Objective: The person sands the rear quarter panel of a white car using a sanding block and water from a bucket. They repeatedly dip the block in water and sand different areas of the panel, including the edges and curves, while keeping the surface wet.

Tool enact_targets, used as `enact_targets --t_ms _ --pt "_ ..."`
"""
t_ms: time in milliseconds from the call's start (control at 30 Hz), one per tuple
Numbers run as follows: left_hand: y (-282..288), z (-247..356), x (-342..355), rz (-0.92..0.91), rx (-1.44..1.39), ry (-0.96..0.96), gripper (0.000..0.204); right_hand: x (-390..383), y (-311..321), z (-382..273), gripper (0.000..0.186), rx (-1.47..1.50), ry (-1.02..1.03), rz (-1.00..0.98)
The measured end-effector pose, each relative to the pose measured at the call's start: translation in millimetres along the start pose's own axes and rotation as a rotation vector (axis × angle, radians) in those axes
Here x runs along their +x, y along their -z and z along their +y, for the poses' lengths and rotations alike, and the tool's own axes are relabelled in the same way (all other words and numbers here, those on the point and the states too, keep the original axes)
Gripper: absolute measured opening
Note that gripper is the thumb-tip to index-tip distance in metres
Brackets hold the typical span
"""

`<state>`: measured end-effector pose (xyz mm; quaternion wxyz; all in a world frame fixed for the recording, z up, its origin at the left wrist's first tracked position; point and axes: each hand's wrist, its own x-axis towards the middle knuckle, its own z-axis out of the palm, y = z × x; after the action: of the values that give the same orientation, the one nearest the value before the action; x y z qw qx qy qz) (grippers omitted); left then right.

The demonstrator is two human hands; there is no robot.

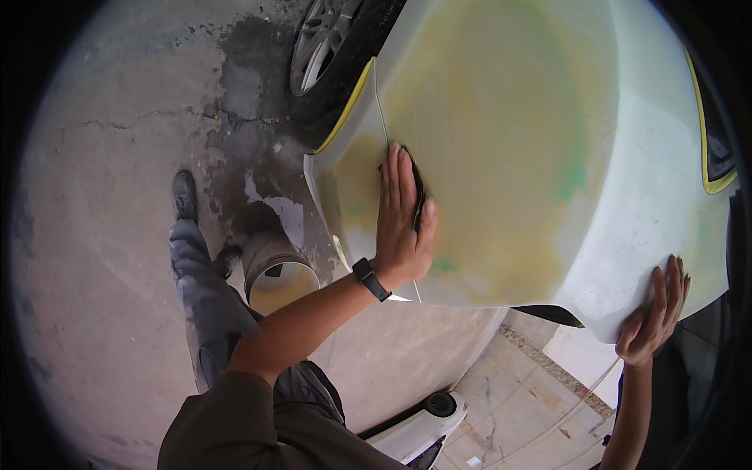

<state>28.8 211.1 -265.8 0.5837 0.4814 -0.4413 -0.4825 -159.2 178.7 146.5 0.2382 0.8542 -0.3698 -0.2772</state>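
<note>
My left hand (406,207), with a dark wristband, grips a thin dark pad (418,188), mostly hidden under its fingers, against a white car panel (509,141) mottled with yellow and green patches. It lies beside a narrow seam on the panel's left. My right hand (652,309) rests on the white curved edge at the panel's lower right, fingertips touching the surface and nothing visible in it. Yellow tape (345,106) lines an edge near the wheel (317,55), and more edges an opening (719,184) at the right.
A bucket (254,258) of cloudy yellowish water, with a dark square piece inside, stands on the cracked concrete floor (110,258) by my legs (196,274). A white detached car part (415,435) lies lower down on the floor. Pale tiles (517,399) and a thin line appear beyond it.
</note>
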Motion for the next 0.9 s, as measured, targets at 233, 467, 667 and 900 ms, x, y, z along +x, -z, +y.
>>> enact_targets --t_ms 233,467,667,900 --pt "-2.7 -14.9 -19.6 -0.065 -0.007 -0.002 0.081 -1.9 1.4 3.4 0.061 0.006 0.006 -0.018" --pt "1.0 -29.3 38.5 0.034 0.059 -0.082 0.079 2.0 2.8 1.1 0.061 0.006 0.014 -0.023" --pt "-8.5 13.1 -6.2 -0.039 -0.03 -0.074 0.08 -2.3 0.8 1.9 0.061 0.01 -0.023 -0.021" --pt "-28.9 80.6 163.6 0.017 0.123 -0.164 0.077 2.9 0.6 -4.8 0.065 0.04 -0.082 0.01"
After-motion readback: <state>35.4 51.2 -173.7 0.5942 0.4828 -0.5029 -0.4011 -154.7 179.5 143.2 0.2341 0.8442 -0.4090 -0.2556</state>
